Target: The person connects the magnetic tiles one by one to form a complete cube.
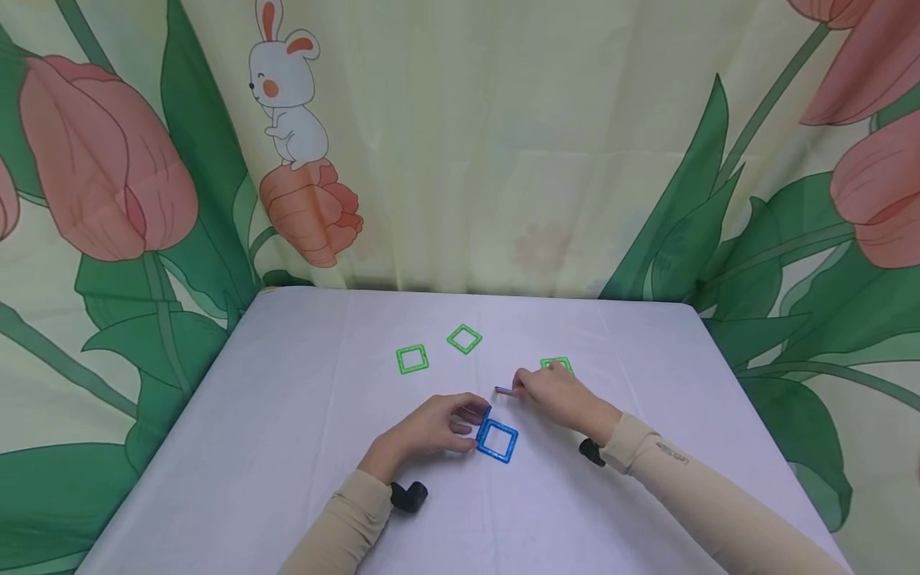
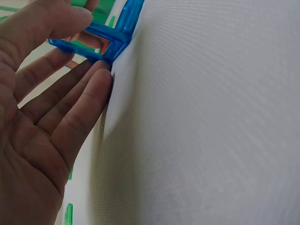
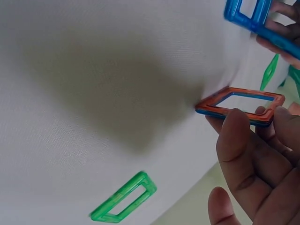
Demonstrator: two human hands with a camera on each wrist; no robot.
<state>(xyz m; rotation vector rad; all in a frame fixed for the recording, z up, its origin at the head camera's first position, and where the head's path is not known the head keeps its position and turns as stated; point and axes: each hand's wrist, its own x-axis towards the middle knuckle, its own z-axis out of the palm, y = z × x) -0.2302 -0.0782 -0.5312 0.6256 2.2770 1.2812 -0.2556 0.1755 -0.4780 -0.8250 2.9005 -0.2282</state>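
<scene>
Fingers of the left hand [image 1: 434, 425] curl about the upright blue frame [image 1: 484, 426], thumb to one side of it and fingertips to the other, while those of the right hand [image 1: 562, 394] pinch a two-tone square frame [image 1: 503, 391], orange along one face and blue along the other; whether that is a single piece or two stacked together I cannot tell. The upright blue frame stands on edge on the white worktop [image 1: 287, 447], at the left side of a flat blue frame [image 1: 493, 456], the two meeting along that side. The two-tone square frame is just beyond this pair and apart from it, seen nearly edge-on from the head. Three green square frames lie farther back on the cloth: the left green frame [image 1: 414, 370], the middle green frame [image 1: 456, 346] turned like a diamond, and the right green frame [image 1: 557, 360], partly covered by the right hand. Both arms wear beige sleeves [image 1: 345, 519], with a small black device [image 1: 410, 497] at each wrist. Behind hangs a pale curtain [image 1: 460, 160] printed with pink tulips [image 1: 108, 160], green leaves [image 1: 683, 200] and a white rabbit [image 1: 298, 136]
</scene>
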